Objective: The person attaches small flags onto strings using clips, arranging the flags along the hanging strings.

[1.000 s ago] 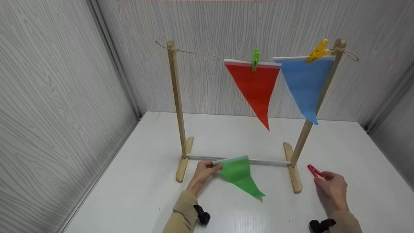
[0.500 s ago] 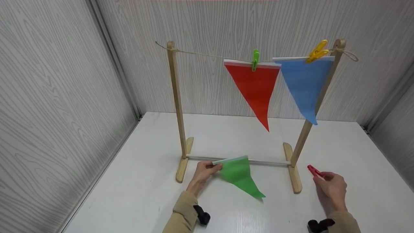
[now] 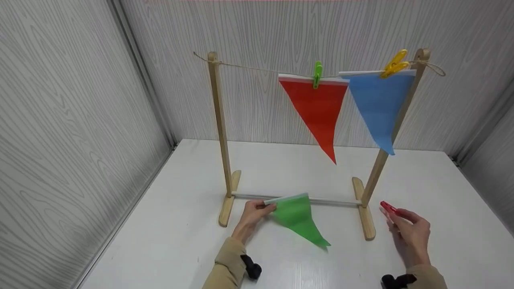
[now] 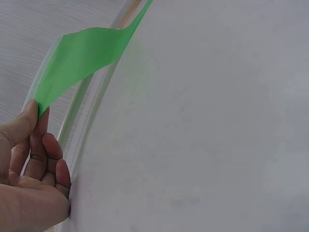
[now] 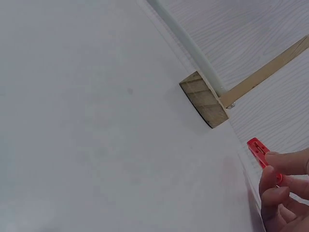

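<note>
Hands: left hand (image 3: 253, 212) pinches the flag corner; right hand (image 3: 409, 235) pinches the peg.
Green flag (image 3: 297, 218): on the table (image 3: 160, 241), 6 o'clock of the wooden stand (image 3: 219, 120).
Red peg (image 3: 388, 207): 3 o'clock of the flag.

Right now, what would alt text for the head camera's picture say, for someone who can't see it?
A person's left hand pinches a corner of a green flag on a white table, while the right hand holds a red clothespin. Behind them, a wooden stand carries a string with a red flag and a blue flag pegged on.
</note>
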A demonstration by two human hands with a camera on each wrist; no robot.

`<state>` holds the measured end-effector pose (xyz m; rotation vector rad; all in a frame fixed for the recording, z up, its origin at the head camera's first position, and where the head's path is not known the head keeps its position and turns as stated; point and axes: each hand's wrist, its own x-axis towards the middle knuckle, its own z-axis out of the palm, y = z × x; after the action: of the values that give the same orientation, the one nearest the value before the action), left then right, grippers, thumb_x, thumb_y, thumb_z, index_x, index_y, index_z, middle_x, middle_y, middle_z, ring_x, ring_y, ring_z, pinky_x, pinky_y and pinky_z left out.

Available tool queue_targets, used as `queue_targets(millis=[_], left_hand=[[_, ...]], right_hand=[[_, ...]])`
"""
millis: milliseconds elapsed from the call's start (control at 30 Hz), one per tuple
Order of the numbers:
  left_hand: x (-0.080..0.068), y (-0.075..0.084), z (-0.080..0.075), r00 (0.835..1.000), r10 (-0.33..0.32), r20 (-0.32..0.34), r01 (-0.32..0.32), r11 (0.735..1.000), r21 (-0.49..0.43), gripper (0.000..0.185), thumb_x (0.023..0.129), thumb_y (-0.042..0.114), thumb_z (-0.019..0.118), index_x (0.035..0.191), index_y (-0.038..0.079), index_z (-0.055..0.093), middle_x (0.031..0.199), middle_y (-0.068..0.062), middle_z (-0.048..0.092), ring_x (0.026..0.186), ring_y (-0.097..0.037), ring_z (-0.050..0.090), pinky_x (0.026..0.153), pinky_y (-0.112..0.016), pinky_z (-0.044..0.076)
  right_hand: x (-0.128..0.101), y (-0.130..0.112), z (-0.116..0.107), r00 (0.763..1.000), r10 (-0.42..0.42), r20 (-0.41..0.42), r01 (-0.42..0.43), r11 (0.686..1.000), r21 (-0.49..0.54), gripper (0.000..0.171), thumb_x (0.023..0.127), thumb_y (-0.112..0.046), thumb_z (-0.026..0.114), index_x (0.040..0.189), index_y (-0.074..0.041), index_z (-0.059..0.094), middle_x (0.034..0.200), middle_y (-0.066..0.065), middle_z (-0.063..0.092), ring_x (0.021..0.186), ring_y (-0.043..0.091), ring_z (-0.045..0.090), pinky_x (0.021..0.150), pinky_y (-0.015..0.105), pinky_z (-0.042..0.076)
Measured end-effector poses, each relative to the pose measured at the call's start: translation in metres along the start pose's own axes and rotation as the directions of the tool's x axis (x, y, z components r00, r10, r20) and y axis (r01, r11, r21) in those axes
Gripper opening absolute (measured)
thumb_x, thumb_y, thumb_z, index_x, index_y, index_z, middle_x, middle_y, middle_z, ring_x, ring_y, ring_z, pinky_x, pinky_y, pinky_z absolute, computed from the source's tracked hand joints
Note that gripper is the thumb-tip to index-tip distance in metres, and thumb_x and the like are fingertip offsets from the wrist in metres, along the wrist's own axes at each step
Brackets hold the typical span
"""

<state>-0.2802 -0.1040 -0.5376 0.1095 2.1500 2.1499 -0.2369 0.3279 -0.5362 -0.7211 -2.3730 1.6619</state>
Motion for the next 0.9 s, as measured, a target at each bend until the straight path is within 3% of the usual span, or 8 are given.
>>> queue_targets(millis=[133, 233, 367, 467, 600, 733, 900], left_hand=[[0.0, 0.0, 0.0, 1.0, 0.006, 0.003, -0.006, 1.0, -0.005, 0.026, 0.09, 0.012, 0.075, 0.098, -0.013, 0.072, 0.072, 0.01, 0.066, 0.072, -0.007, 0.051, 0.071, -0.025, 0.042], [0.0, 0.0, 0.0, 1.0, 0.014, 0.013, -0.014, 1.0, -0.007, 0.026, 0.09, 0.011, 0.075, 0.101, -0.012, 0.072, 0.076, 0.008, 0.07, 0.074, -0.007, 0.055, 0.073, -0.025, 0.043], [-0.001, 0.0, 0.0, 1.0, 0.013, 0.016, -0.013, 1.0, -0.01, 0.027, 0.091, 0.012, 0.074, 0.104, -0.011, 0.073, 0.08, 0.007, 0.073, 0.078, -0.007, 0.059, 0.074, -0.026, 0.045], [-0.001, 0.0, 0.0, 1.0, 0.005, 0.012, -0.005, 1.0, -0.013, 0.028, 0.091, 0.013, 0.075, 0.106, -0.01, 0.073, 0.081, 0.007, 0.073, 0.079, -0.007, 0.06, 0.075, -0.026, 0.045], [-0.001, 0.0, 0.001, 1.0, 0.004, 0.012, -0.004, 1.0, -0.015, 0.029, 0.091, 0.014, 0.075, 0.107, -0.01, 0.072, 0.082, 0.006, 0.073, 0.079, -0.008, 0.061, 0.076, -0.026, 0.045], [-0.002, 0.0, 0.0, 1.0, 0.008, 0.009, -0.008, 1.0, -0.004, 0.029, 0.092, 0.016, 0.074, 0.103, -0.011, 0.073, 0.081, 0.007, 0.073, 0.079, -0.008, 0.058, 0.077, -0.026, 0.045], [-0.003, 0.0, 0.0, 1.0, 0.008, -0.007, -0.008, 1.0, 0.012, 0.028, 0.092, 0.017, 0.074, 0.098, -0.011, 0.073, 0.077, 0.008, 0.07, 0.076, -0.008, 0.053, 0.076, -0.027, 0.043]], right_hand=[[-0.002, -0.003, 0.0, 1.0, 0.025, 0.002, -0.025, 0.984, 0.175, 0.053, 0.096, -0.026, 0.069, 0.141, -0.004, 0.053, 0.106, -0.01, 0.065, 0.071, 0.001, 0.067, 0.066, 0.015, 0.054], [-0.004, -0.005, 0.001, 0.999, 0.041, 0.0, -0.039, 0.944, 0.328, 0.047, 0.093, -0.025, 0.074, 0.134, -0.009, 0.058, 0.091, -0.023, 0.062, 0.07, 0.002, 0.068, 0.062, 0.015, 0.052], [-0.006, -0.008, 0.003, 0.997, 0.072, 0.035, -0.079, 0.854, 0.515, 0.046, 0.087, -0.028, 0.08, 0.128, -0.017, 0.063, 0.098, -0.019, 0.066, 0.073, 0.005, 0.066, 0.058, 0.018, 0.049], [-0.009, -0.009, 0.004, 0.991, 0.097, 0.095, -0.136, 0.766, 0.629, 0.052, 0.084, -0.029, 0.081, 0.132, -0.022, 0.062, 0.106, -0.016, 0.065, 0.079, 0.005, 0.066, 0.059, 0.02, 0.049], [-0.012, -0.011, 0.005, 0.978, 0.118, 0.172, -0.207, 0.643, 0.737, 0.057, 0.084, -0.026, 0.082, 0.136, -0.023, 0.06, 0.108, -0.012, 0.066, 0.084, 0.007, 0.064, 0.061, 0.022, 0.051], [-0.015, -0.016, 0.005, 0.966, 0.125, 0.226, -0.257, 0.543, 0.799, 0.05, 0.085, -0.022, 0.081, 0.132, -0.025, 0.064, 0.104, -0.009, 0.068, 0.085, 0.009, 0.062, 0.061, 0.023, 0.052], [-0.015, -0.021, 0.006, 0.957, 0.156, 0.243, -0.289, 0.471, 0.834, 0.047, 0.083, -0.021, 0.082, 0.128, -0.025, 0.066, 0.099, -0.008, 0.07, 0.087, 0.01, 0.061, 0.063, 0.025, 0.051]])
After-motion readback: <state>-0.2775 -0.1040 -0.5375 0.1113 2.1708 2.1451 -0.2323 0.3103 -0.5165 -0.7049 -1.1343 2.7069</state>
